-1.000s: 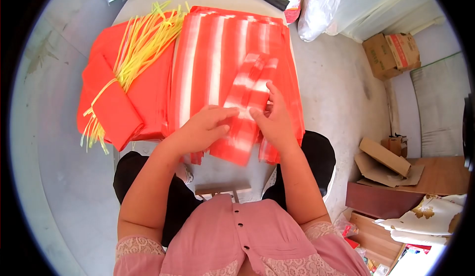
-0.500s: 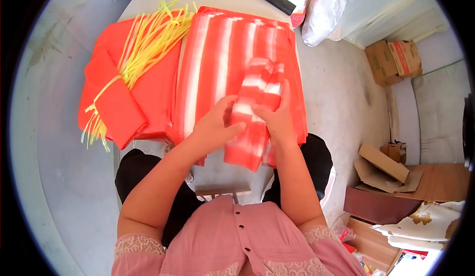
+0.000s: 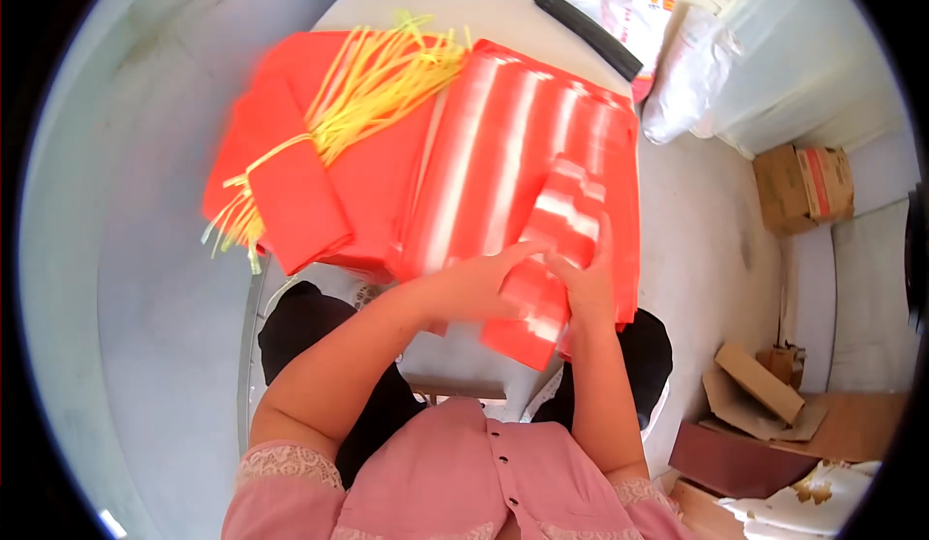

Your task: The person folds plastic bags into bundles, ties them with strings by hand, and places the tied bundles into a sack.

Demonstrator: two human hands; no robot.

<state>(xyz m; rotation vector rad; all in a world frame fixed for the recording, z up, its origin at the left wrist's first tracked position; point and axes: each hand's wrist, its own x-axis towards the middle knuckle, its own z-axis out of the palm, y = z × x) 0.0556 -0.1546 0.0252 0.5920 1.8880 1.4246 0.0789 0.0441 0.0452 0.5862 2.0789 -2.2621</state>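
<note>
gripping the folded striped bundle (image 3: 563, 219), left hand (image 3: 474, 285) and right hand (image 3: 588, 293) have fingers closer together across it than half a second ago, so the fold is probably being tightened.

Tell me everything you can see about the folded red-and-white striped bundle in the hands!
The striped bundle is a long, narrow strip folded in layers, red with white bands across it. It looks thin and a bit shiny, maybe plastic. It slants over the stack of striped sheets, its far end to the right and its near end past the stack's edge. The left hand touches its left side; the right hand holds its right, thumb on top.
</note>
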